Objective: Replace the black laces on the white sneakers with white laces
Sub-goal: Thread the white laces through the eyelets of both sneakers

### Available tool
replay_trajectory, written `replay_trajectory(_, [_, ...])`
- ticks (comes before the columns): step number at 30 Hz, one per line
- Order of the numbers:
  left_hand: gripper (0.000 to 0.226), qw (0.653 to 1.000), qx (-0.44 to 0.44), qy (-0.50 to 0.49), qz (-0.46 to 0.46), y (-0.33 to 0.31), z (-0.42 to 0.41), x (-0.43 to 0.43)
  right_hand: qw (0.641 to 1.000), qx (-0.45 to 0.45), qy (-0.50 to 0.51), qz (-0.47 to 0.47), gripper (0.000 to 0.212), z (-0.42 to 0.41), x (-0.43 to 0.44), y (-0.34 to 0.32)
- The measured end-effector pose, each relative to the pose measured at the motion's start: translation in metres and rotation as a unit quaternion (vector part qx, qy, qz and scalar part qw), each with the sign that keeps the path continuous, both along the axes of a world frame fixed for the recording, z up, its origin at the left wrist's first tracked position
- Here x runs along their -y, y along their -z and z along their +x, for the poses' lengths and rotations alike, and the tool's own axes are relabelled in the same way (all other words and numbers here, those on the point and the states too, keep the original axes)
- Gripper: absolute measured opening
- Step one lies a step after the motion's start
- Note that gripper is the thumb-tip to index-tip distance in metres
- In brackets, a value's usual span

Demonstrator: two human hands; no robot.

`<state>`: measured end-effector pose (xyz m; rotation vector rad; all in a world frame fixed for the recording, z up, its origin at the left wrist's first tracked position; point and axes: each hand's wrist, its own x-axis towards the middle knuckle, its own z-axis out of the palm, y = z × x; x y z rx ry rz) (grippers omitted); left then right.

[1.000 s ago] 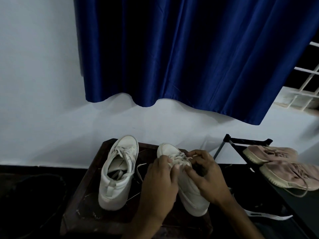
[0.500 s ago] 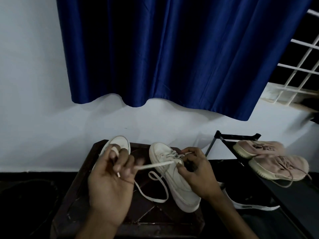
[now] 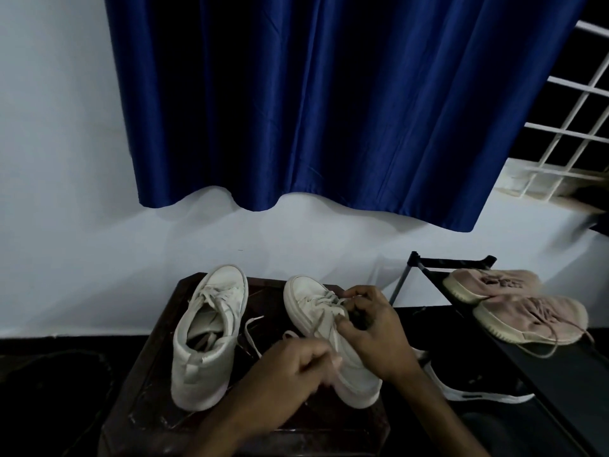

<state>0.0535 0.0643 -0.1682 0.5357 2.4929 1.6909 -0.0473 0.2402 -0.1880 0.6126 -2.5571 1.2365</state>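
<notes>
Left hand (image 3: 296,369): low over the bench (image 3: 145,387) near its front edge, just beside the inner side of the right white sneaker (image 3: 303,293). Its fingers are curled, but blur keeps us from telling whether they grip anything. Right hand (image 3: 374,328): set on top of the same sneaker, with thumb and curled fingers pinching the white lace (image 3: 324,300) at the eyelets. We note this sneaker on the right half of the bench, toe at the far edge, heel toward the front right corner. A free run of its lace trails onto the bench between the two shoes. Left white sneaker (image 3: 207,334): upright on the left half, toe to the far edge, already threaded in white, well apart from both hands. Beyond the bench we list a white wall (image 3: 66,192) and a blue curtain (image 3: 329,110). To the right stands a black rack (image 3: 540,374) bearing two pink sneakers (image 3: 514,308), with a black shoe (image 3: 487,392) on the floor beside it.
</notes>
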Motion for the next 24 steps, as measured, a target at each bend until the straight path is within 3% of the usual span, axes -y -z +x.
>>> replay_trajectory(3, [0.034,0.988,0.006,0.150,0.037,-0.030,0.038,0.019,1.000,0.001,0.006,-0.005,0.026,0.001,-0.001,-0.001])
replay_trajectory(7, [0.031,0.988,0.028,0.132,0.076,-0.042,0.052,0.040,1.000,0.019,0.006,-0.014,0.029,0.003,0.000,0.001])
replay_trajectory(10, [0.035,0.996,-0.008,0.064,0.066,-0.030,0.041,0.038,1.000,0.026,0.002,-0.009,0.016,0.002,0.000,0.000])
replay_trajectory(13, [0.043,0.999,-0.048,-0.021,0.001,-0.008,0.036,0.028,1.000,0.014,0.013,0.012,0.008,0.001,-0.001,0.000])
replay_trajectory(17, [0.050,0.984,-0.093,-0.074,-0.135,0.026,0.036,0.019,0.997,-0.007,0.031,0.066,0.023,0.000,0.000,-0.009])
replay_trajectory(20, [0.044,0.961,-0.167,-0.094,-0.201,0.048,0.030,0.022,0.987,-0.121,0.056,0.094,0.028,-0.008,0.016,-0.027])
replay_trajectory(22, [0.036,0.947,-0.194,-0.100,-0.238,0.062,0.024,0.028,0.971,-0.156,-0.013,0.181,0.020,-0.018,0.042,-0.040])
replay_trajectory(24, [0.032,0.932,-0.228,-0.106,-0.261,0.070,0.022,0.036,0.932,-0.115,-0.122,0.320,0.018,-0.027,0.077,-0.042])
